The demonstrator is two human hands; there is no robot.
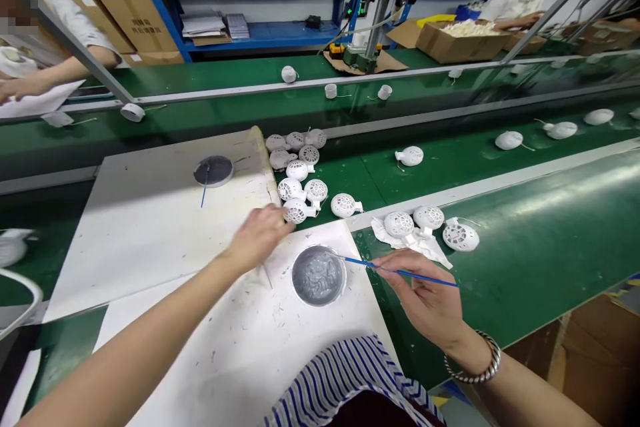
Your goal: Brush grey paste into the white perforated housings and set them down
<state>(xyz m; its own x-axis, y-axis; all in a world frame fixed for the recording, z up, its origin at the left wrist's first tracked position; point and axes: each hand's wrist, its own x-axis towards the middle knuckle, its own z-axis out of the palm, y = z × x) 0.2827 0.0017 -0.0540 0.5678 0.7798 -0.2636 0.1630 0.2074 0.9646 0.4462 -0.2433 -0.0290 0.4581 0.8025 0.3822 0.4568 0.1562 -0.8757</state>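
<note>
My right hand pinches a thin blue paintbrush. The brush tip reaches over the rim of a round dish of grey paint on a white board. My left hand is at the near end of a cluster of white openwork egg-shaped pieces. Its fingers and thumb are closed about the edge of the nearest egg-shaped piece, which still lies among the others. A single egg-shaped piece lies just to the right of the cluster. Several more, including a near one, rest by a crumpled white tissue.
A second grey paint dish with a blue brush stands on the far white board. More white pieces lie along the green belt. Beyond a metal rail are a bench machine, a cardboard box and two other people.
</note>
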